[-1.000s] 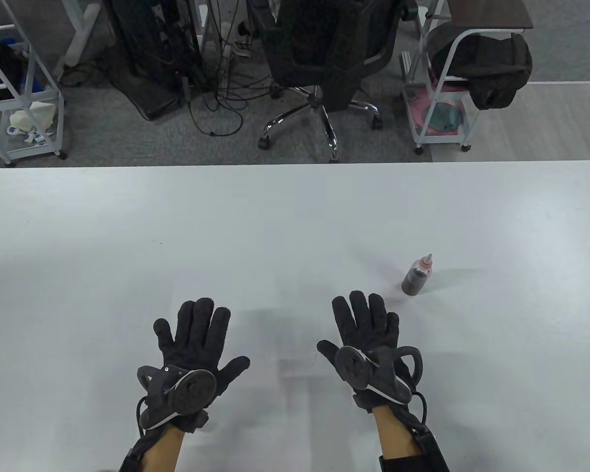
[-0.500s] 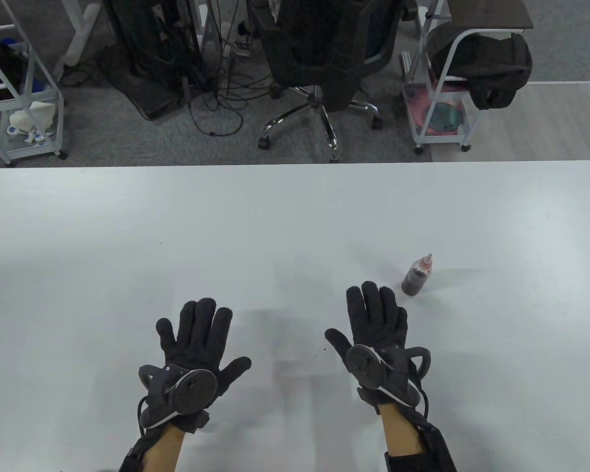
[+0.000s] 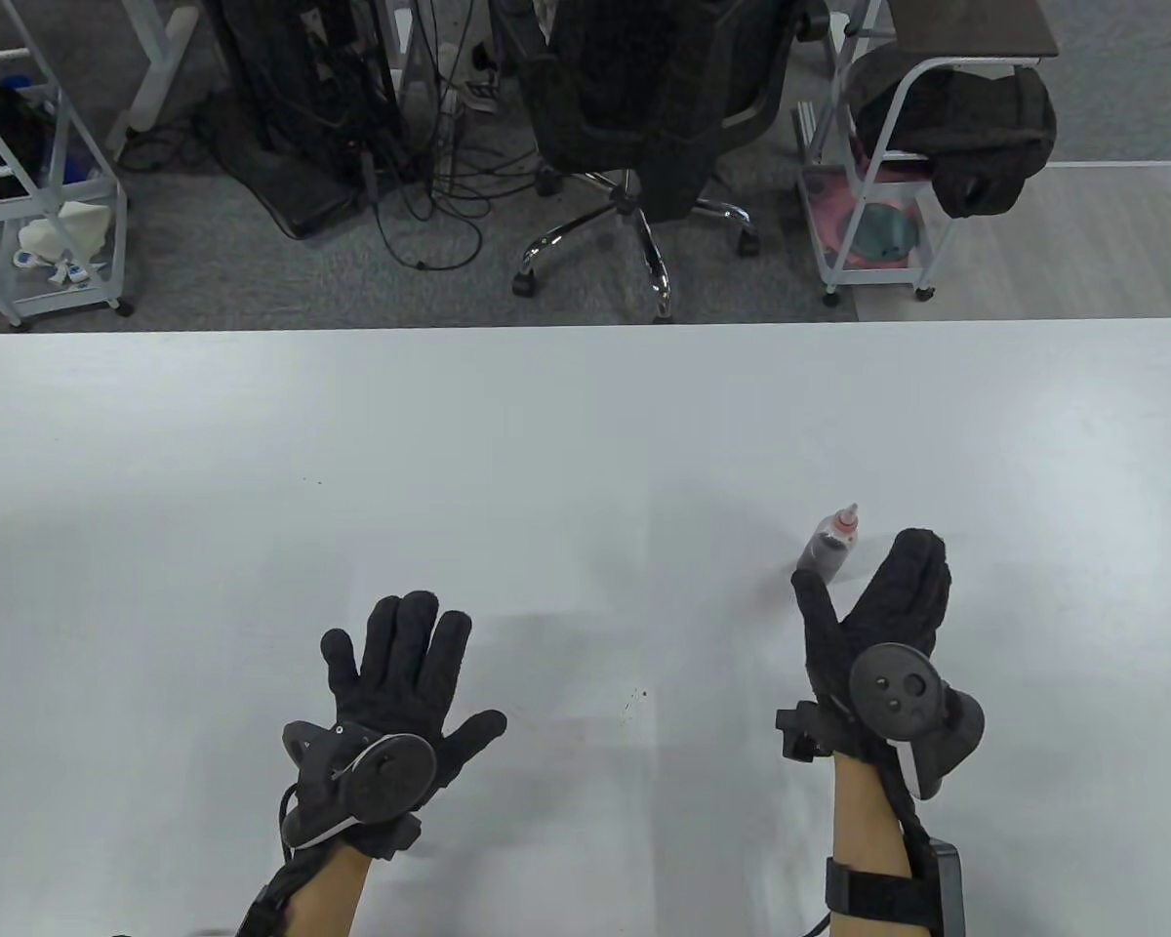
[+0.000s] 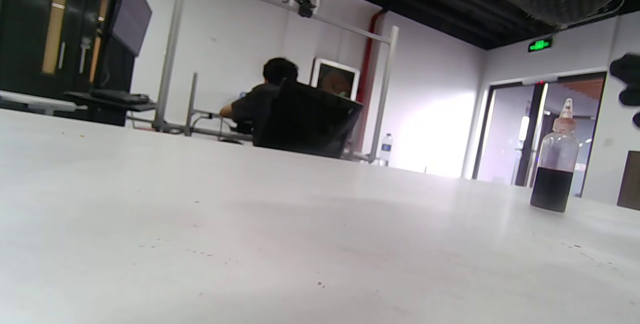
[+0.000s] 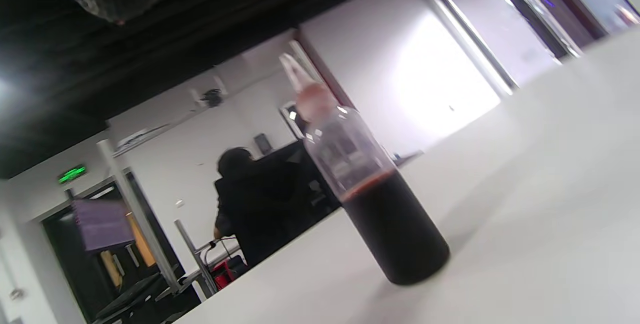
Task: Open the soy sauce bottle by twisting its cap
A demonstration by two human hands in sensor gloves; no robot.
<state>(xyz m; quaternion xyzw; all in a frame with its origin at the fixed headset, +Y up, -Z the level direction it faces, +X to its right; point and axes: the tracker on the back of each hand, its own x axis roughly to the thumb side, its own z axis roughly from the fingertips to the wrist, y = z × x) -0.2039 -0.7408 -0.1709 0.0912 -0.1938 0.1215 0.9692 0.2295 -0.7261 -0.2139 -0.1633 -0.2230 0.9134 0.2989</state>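
A small clear soy sauce bottle (image 3: 826, 545) with dark liquid and a reddish pointed cap (image 3: 845, 519) stands upright on the white table (image 3: 546, 439), right of centre. It also shows in the left wrist view (image 4: 554, 164) and, close and tilted, in the right wrist view (image 5: 370, 189). My right hand (image 3: 864, 590) is open and turned on edge, thumb left of the bottle's base and fingers to its right, not gripping it. My left hand (image 3: 400, 664) lies flat and open on the table, far left of the bottle, holding nothing.
The table's far edge (image 3: 585, 327) runs across the middle of the table view. Beyond it are an office chair (image 3: 644, 117), white racks (image 3: 39, 195) and a cart with a black bag (image 3: 956, 127). Small dark specks (image 3: 634, 695) lie between the hands.
My right hand moved right and forward to the bottle and turned from palm-down to on edge, thumb and fingers either side of it. My left hand barely shifted. The bottle did not move.
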